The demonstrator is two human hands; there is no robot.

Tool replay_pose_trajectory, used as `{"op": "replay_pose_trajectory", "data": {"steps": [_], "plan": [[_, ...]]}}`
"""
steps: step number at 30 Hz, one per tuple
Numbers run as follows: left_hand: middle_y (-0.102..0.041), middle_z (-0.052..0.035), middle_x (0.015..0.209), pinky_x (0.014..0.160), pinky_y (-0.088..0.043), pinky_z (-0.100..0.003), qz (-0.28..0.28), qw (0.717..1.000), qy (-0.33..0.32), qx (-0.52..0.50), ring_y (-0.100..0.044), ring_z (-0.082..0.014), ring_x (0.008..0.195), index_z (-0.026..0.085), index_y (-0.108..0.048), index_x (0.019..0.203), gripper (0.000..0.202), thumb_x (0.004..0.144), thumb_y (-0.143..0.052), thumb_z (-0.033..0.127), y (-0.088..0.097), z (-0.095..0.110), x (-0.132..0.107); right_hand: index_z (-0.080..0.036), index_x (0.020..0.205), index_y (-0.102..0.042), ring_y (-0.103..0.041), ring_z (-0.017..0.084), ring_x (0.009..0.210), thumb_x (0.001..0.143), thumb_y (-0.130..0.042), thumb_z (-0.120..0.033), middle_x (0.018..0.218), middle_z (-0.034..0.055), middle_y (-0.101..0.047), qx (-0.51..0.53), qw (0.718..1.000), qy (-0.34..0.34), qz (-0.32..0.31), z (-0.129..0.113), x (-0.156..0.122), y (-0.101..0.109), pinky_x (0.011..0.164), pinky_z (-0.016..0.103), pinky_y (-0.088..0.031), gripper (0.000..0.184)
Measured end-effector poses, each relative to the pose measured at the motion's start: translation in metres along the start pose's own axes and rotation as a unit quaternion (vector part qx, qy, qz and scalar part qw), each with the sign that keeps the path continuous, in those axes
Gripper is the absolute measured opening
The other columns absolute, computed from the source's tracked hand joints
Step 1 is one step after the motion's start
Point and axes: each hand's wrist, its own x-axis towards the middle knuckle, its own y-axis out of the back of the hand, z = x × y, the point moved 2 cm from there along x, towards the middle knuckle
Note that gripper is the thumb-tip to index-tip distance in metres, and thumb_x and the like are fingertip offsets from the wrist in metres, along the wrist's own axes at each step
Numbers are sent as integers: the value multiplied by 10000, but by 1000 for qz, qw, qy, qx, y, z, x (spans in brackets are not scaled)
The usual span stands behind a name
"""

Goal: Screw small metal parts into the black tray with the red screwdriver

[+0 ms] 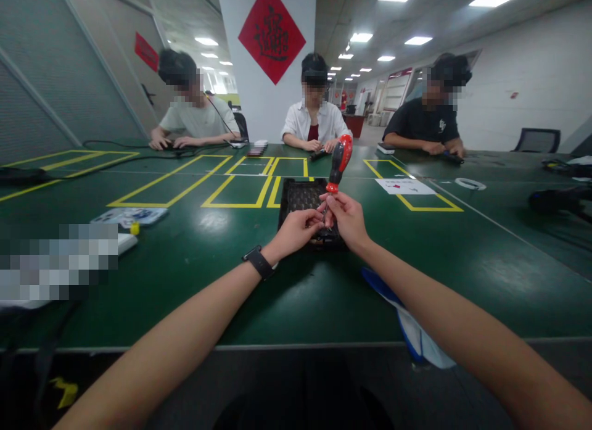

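A screwdriver (340, 161) with a red and black handle stands nearly upright, its handle leaning slightly right. My right hand (349, 217) pinches it at the shaft just below the handle. Close beside the lower shaft, my left hand (298, 229) has thumb and fingers pressed together; what they hold, if anything, is hidden. Both hands are over the near part of a black tray (289, 195) with a patterned, bumpy inside. The fingers cover the screwdriver's tip, so what it touches cannot be seen.
A blue and white cloth item (411, 319) hangs over the table's front edge under my right forearm. Left lie a patterned flat packet (132, 216) and a blurred white object. Yellow tape outlines mark the green table (208, 313). Three people sit opposite; a paper sheet (404, 187) lies right.
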Motion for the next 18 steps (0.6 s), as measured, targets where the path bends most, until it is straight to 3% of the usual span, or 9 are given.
{"op": "replay_pose_trajectory", "data": {"steps": [7,13,18], "plan": [[-657,-38,731,598,-424,-224,8,999,43,3,-563,-116,621,116,-638,828,205,760,-599,305,0,0,-1,-154,783,-544,-496,39,411,740,-616,-462,680,-6,-620,11,1000,-15,25,1,3,3,411,183,-406,319],[-662,-31,764,641,-409,-233,1,998,-4,55,-563,-126,672,135,-664,836,196,814,-494,229,0,2,-3,-154,994,-597,-544,54,443,784,-553,-482,753,2,-592,14,999,-20,-33,5,2,3,412,194,-429,392],[-655,-30,741,601,-399,-222,8,999,10,51,-552,-120,635,129,-647,853,193,799,-517,260,0,-1,-2,-160,989,-586,-567,59,474,771,-581,-460,797,9,-594,33,998,-35,-44,7,4,3,436,192,-458,371]]}}
